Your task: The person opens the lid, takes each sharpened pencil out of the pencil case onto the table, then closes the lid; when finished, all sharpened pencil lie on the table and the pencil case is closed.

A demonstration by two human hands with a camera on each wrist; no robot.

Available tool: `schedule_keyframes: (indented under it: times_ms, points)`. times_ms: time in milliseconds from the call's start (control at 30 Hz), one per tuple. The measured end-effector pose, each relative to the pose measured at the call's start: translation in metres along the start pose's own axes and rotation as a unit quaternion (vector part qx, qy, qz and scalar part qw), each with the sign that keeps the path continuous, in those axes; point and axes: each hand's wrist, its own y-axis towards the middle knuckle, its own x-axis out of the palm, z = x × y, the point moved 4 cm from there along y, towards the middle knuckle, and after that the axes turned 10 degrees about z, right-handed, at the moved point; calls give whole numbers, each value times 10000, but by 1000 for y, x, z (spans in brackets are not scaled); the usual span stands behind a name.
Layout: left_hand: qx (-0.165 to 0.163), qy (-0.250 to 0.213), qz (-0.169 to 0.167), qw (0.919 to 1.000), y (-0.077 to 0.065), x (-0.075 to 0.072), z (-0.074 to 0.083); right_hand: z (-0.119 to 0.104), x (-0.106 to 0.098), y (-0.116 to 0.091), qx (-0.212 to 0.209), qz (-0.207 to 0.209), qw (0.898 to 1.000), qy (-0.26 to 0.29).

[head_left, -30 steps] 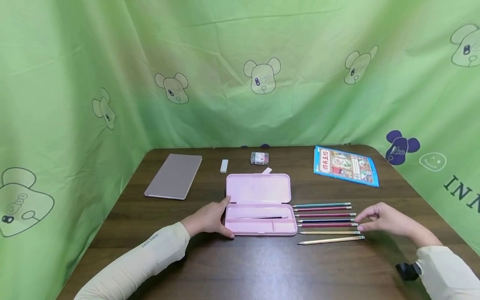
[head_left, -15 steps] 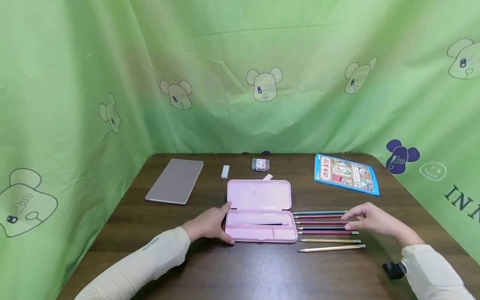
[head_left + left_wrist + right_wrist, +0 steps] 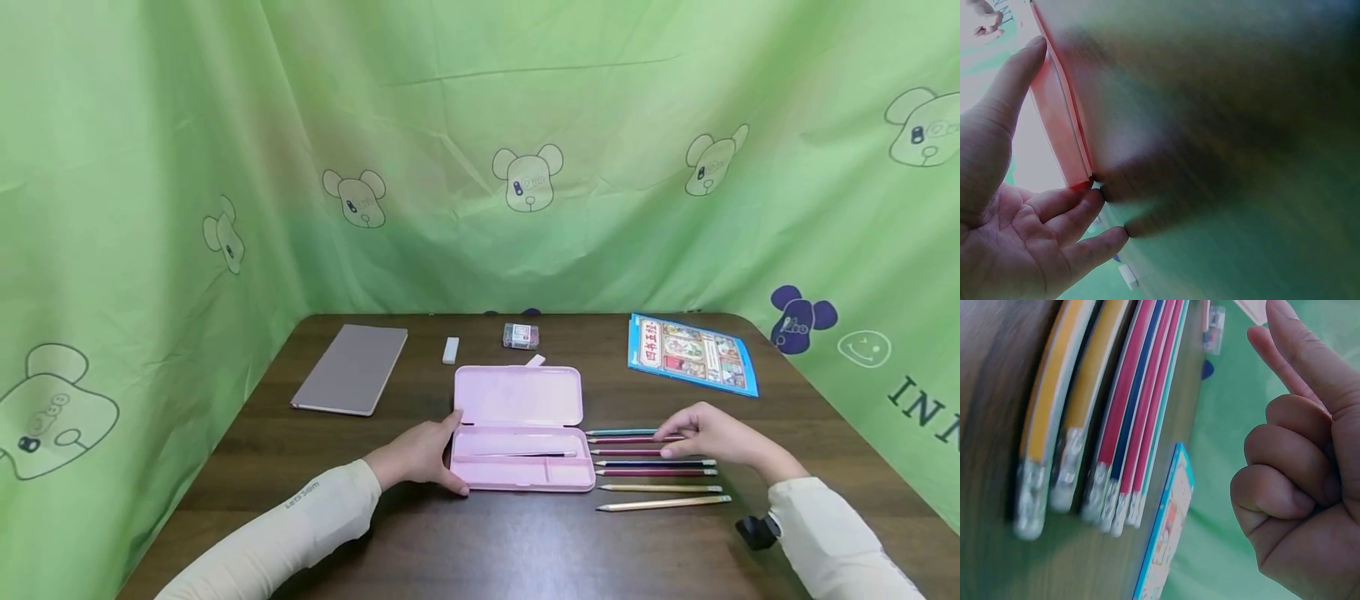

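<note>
A pink pencil case (image 3: 495, 481) lies with its lid (image 3: 517, 396) raised back, a slim pencil (image 3: 536, 454) in its long compartment. My left hand (image 3: 420, 454) holds the case's left end, thumb at the front corner and fingers at the back. The left wrist view shows that thumb and fingers spanning the pink end (image 3: 1057, 119). Several pencils lie in a row to the right, among them red (image 3: 660, 472), navy, teal and wooden-coloured (image 3: 663, 503) ones. Over their far ones hovers my right hand (image 3: 708, 435), thumb and index extended, the other fingers (image 3: 1285, 459) curled, holding nothing.
Behind the case are a white eraser (image 3: 450, 350), a small clear box (image 3: 521, 336) and a pale strip (image 3: 536, 360) beside the lid. A grey notebook (image 3: 350, 369) lies back left, a blue-edged comic booklet (image 3: 693, 352) back right. A green curtain (image 3: 450, 267) hangs behind.
My right hand has moved left and away from me, from the pencils' eraser ends to over the middle of the far ones. The left hand stays on the case; the head view has tilted slightly up.
</note>
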Motion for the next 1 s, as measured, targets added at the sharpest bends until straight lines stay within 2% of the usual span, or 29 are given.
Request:
schedule_keyframes:
  times_ms: [100,367,833,1000]
  points:
    - [-13,-33,-24,10000,-1,2,0,-3,4,4,-39,-38,10000,12]
    - [-9,-36,13,10000,0,2,-1,-10,15,24,327,-107,9991,-262]
    - [-15,-32,-3,10000,-1,0,2,-32,44,57,-213,-354,9991,-138]
    - [-88,-44,-38,9999,0,-1,1,-42,54,70,-515,-458,9971,-318]
